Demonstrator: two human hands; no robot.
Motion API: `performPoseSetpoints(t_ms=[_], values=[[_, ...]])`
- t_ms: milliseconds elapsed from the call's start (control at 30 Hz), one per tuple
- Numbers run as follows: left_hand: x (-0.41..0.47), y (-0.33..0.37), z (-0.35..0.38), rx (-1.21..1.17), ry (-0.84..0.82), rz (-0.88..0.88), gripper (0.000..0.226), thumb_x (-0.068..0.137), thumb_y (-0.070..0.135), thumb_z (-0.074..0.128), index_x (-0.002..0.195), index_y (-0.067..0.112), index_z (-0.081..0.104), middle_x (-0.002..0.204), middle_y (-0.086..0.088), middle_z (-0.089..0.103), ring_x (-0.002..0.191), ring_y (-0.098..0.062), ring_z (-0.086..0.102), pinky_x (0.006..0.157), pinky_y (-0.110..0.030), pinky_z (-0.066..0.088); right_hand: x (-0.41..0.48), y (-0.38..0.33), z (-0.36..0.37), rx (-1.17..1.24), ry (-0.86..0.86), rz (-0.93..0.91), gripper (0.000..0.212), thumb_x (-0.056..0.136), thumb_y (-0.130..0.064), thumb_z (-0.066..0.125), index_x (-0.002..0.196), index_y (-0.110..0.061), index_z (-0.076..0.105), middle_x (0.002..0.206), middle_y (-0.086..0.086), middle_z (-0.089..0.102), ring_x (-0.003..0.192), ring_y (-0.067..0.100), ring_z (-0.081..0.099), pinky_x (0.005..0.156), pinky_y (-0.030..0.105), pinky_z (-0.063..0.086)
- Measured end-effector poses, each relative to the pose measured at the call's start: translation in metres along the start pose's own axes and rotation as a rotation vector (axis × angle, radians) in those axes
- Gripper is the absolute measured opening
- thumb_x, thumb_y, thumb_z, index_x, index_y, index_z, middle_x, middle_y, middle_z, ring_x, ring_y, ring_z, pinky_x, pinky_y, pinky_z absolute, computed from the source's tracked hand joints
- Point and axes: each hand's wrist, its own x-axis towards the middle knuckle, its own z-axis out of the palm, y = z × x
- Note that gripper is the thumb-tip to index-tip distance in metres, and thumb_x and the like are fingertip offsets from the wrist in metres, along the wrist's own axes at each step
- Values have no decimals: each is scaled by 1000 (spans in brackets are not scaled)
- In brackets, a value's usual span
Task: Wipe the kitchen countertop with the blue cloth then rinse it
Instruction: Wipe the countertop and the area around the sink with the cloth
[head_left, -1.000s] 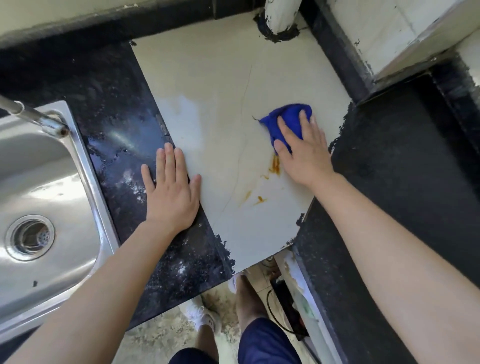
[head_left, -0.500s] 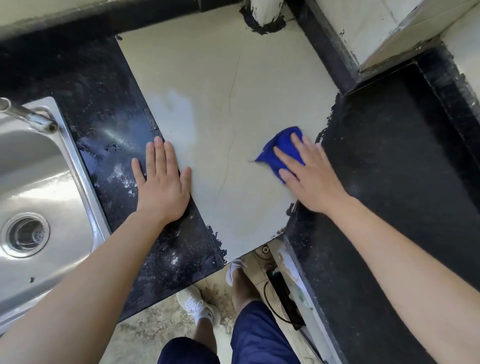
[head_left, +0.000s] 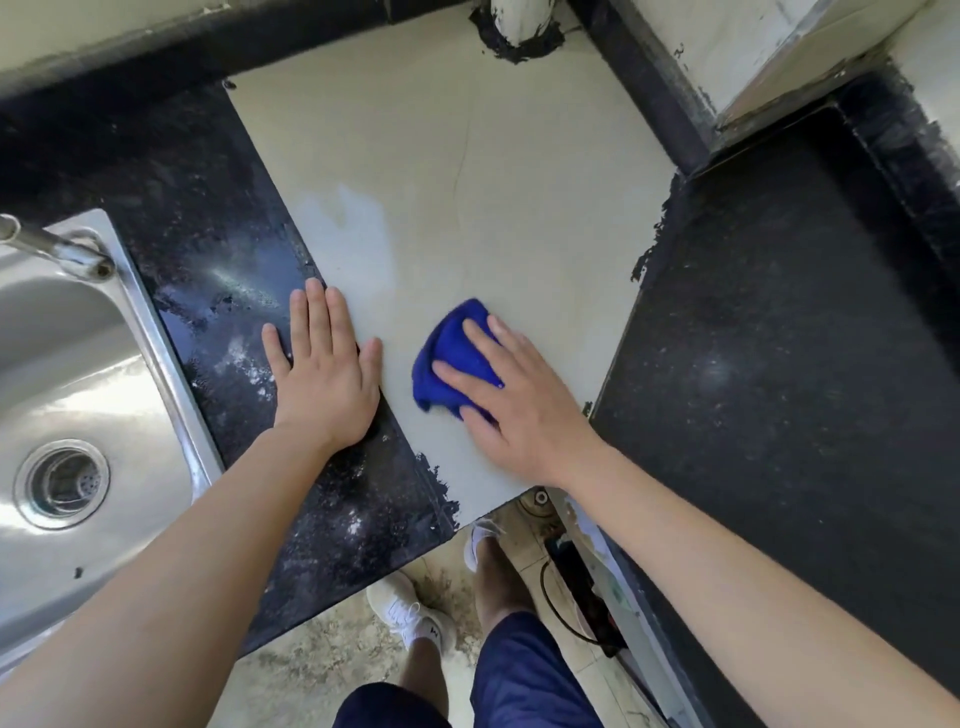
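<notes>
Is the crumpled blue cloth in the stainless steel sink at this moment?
No, the crumpled blue cloth lies on the pale beige countertop panel under the right hand, apart from the stainless steel sink.

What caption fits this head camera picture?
Right hand presses a blue cloth on the countertop; left hand rests flat nearby.

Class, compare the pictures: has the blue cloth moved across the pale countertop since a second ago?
Yes. The blue cloth has slid left and nearer, away from the dark right counter, toward the sink.
</notes>
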Motion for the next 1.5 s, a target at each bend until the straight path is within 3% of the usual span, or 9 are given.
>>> performPoseSetpoints(t_ms=[167,333,467,667,800,1000,1200,1333,1500], values=[[1,1,0,-8,6,10,68,104,46,12,157,9,-10,165,-7,-16,151,-21,-18,120,-53,-12,-70,57,-31,-71,-69,-36,51,95,-32,54,146,-32,49,163,10,28,152,30,20,124,46,18],[0,1,-1,-9,3,6,68,104,46,12,157,9,-10,165,-7,-17,151,-21,-19,120,-53,-12,0,134,-64,-69,90,380,55,98,-36,42,152,-24,40,164,19,20,152,39,14,124,47,15],[1,0,-1,12,3,2,68,104,45,12,157,8,-10,165,-7,-17,151,-21,-18,120,-53,-12,60,118,-61,-63,165,606,58,97,-39,33,154,-27,36,164,21,15,152,41,8,125,43,6],[0,2,-1,8,-2,-4,68,104,46,11,156,9,-11,165,-6,-17,151,-21,-19,120,-53,-12,-16,4,-6,40,47,101,51,95,-28,48,147,-26,50,162,16,27,152,38,14,124,45,12],[0,2,-1,1,0,-2,69,104,47,10,156,9,-11,165,-6,-17,151,-21,-19,120,-53,-12,-73,20,-15,-17,-103,-103,54,93,-30,53,146,-33,49,164,10,24,153,31,16,125,44,10],[-1,4,-2,-6,9,0,68,104,46,12,157,8,-10,165,-7,-16,152,-22,-18,120,-52,-12,-35,119,-54,-61,106,408,54,100,-34,40,154,-26,36,166,15,13,153,36,5,123,53,13],[-2,-3,-9,-87,17,42,69,105,44,24,158,10,-5,166,-4,-13,152,-18,-16,121,-47,-14,80,98,-44,-44,331,791,55,101,-34,33,156,-31,30,166,17,10,152,40,-1,124,47,4],[-11,-17,-11,-80,149,14,63,107,33,29,157,4,7,167,-10,-1,154,-23,-7,122,-45,-10,149,37,-25,-23,278,583,54,100,-35,37,154,-29,35,165,17,16,152,40,6,124,45,6],[-20,-48,-7,-52,176,-87,58,107,30,26,157,2,16,166,-13,8,154,-27,4,123,-50,1,134,-56,25,58,148,-7,52,86,-30,50,136,-21,62,152,23,43,143,46,33,118,51,25]])
